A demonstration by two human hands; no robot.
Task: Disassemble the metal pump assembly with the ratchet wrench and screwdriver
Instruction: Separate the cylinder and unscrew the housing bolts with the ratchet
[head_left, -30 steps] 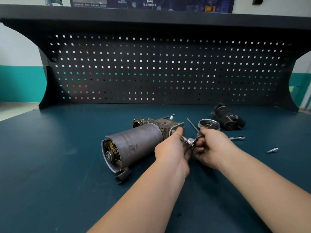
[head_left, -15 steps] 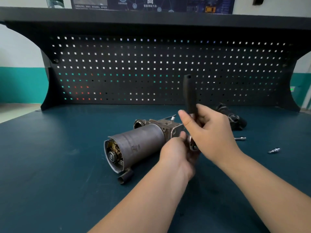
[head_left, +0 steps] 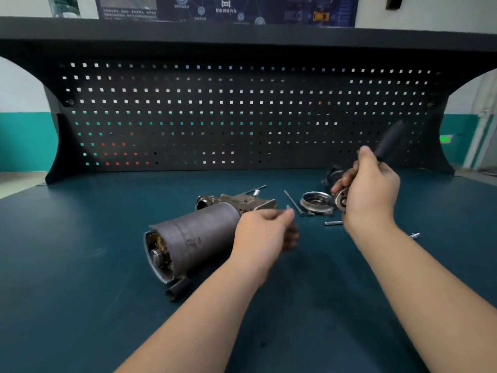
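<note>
Dark teal tabletop point(head_left: 80, 265) fills the lower frame, with a black pegboard point(head_left: 242, 117) behind it. At centre lies the pump point(head_left: 193, 238) on its side: a grey, scuffed steel cylinder, its open end showing brass parts at lower left, a cast housing at its far end. The left hand point(head_left: 265, 232) hovers beside it, blurred, fingers curled; whether it holds anything cannot be told. At right, the right hand point(head_left: 369, 189) grips the ratchet point(head_left: 387, 142), handle tilted up. A round cap point(head_left: 316, 201) and a rod point(head_left: 293, 201) lie between.
</note>
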